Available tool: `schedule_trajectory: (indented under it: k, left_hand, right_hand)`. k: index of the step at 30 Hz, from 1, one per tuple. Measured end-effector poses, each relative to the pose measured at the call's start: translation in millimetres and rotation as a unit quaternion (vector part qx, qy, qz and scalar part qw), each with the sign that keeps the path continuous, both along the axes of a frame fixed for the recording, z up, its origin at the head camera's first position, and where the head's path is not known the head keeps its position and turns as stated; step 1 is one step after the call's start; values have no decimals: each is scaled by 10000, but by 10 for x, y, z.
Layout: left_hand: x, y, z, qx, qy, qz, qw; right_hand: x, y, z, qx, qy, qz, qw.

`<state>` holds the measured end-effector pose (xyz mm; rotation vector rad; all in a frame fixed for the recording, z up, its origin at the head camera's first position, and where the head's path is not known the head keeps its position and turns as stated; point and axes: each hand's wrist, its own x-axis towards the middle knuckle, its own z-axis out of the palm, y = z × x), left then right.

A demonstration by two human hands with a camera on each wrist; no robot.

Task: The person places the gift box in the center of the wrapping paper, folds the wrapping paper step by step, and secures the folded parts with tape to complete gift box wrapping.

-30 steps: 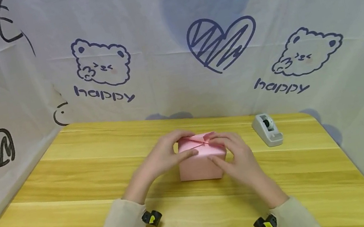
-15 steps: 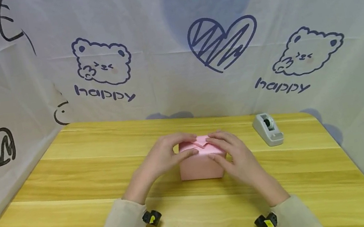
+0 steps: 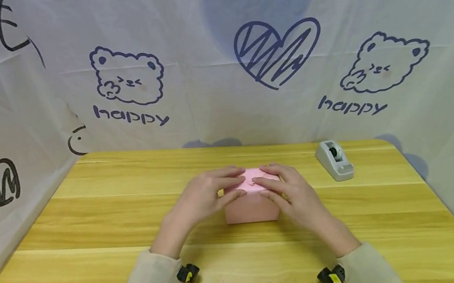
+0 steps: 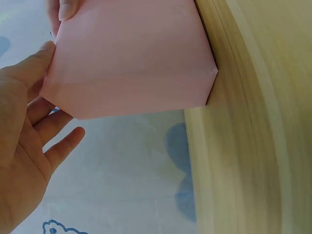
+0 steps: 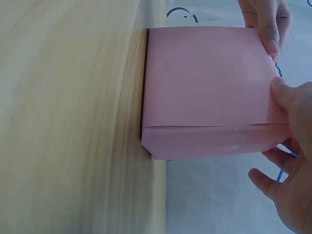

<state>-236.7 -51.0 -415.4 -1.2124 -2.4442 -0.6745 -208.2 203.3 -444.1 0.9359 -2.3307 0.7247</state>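
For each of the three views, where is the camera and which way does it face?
Head: above, facing forward and down at the pink box on the table; both hands and sleeves show.
Left wrist: beside the box, facing its side; left hand shows.
Right wrist: opposite side, facing the box; right hand shows.
All share the box.

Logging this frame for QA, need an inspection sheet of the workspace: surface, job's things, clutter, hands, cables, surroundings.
Surface: wooden table, light yellow grain.
Job's things: pink box wrapped in paper, standing on the table near the middle, top flaps folded down.
Clutter: grey tape dispenser to the right of the box, apart from it.
Hands: left hand and right hand both press on the box top, fingers fairly straight, thumbs at the near edge.
Cables: nothing seen.
Surroundings: white cloth printed with bears, hearts and "happy" hangs behind and at both sides.
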Motion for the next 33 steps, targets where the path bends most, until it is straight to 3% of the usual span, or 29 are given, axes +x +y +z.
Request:
schedule_trajectory:
  k: [8, 13, 23, 33]
  left_hand:
    - [36, 31, 10, 124, 526, -389, 9978]
    - [41, 50, 11, 90, 804, -424, 9958]
    - [97, 31, -28, 77, 477, -325, 9983]
    - [195, 42, -100, -54, 538, 27, 9985]
  right_hand:
    - [-4, -18, -26, -120, 311, 74, 9994]
    - [4, -15, -29, -193, 385, 87, 9990]
    - [21, -7, -50, -166, 723, -14, 9972]
    - [39, -9, -47, 128, 1116, -60, 9937]
